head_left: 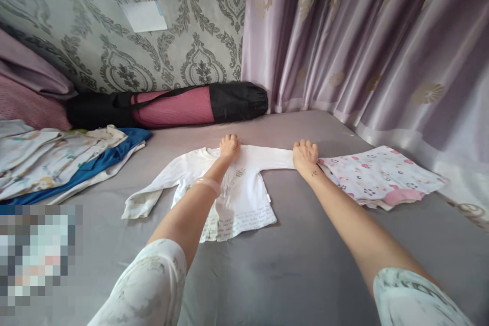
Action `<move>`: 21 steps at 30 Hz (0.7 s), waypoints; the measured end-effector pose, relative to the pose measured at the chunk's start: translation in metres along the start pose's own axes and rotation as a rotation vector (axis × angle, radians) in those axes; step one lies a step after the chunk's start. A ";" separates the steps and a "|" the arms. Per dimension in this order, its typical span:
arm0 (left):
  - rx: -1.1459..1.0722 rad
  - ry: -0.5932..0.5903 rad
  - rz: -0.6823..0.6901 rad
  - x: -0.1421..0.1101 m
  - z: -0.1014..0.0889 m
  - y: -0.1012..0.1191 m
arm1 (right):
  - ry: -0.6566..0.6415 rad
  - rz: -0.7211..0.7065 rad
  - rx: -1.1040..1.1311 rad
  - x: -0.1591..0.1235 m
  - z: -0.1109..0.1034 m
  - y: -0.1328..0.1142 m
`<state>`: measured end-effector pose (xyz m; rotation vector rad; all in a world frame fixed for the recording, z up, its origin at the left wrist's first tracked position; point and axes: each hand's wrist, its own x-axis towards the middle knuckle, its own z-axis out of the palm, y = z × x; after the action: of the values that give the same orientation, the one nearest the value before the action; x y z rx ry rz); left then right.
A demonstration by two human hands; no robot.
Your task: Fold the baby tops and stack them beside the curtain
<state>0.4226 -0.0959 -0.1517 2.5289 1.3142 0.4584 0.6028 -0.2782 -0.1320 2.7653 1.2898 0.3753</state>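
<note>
We've got left hand [230, 148] gripping the white shirt [248, 188] near its neckline [208, 154], right hand [305, 156] the cuff end, sleeve [277, 158] sideways between.

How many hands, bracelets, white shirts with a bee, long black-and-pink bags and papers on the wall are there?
Hands: 2, left hand and right hand
Bracelet: 1
White bee shirt: 1
Black-and-pink bag: 1
Wall paper sheet: 1
Total: 6

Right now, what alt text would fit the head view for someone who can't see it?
Two bare hands, left and right, spread a small white long-sleeved shirt on a grey sheet; a pink-patterned garment lies right, piled clothes left, a black-and-pink bag behind.
</note>
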 end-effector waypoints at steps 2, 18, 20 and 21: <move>0.025 0.046 0.047 -0.012 -0.008 -0.002 | 0.067 -0.101 0.051 -0.007 -0.006 -0.018; 0.148 -0.241 0.249 -0.053 0.004 0.000 | -0.264 -0.453 0.423 -0.014 0.007 -0.096; 0.145 -0.246 0.240 -0.053 0.003 0.001 | -0.255 -0.454 0.399 -0.014 0.009 -0.086; 0.144 -0.245 0.237 -0.053 0.003 0.001 | -0.248 -0.451 0.381 -0.014 0.011 -0.080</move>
<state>0.3958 -0.1409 -0.1629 2.7672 0.9976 0.0942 0.5374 -0.2369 -0.1578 2.5505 2.0108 -0.2598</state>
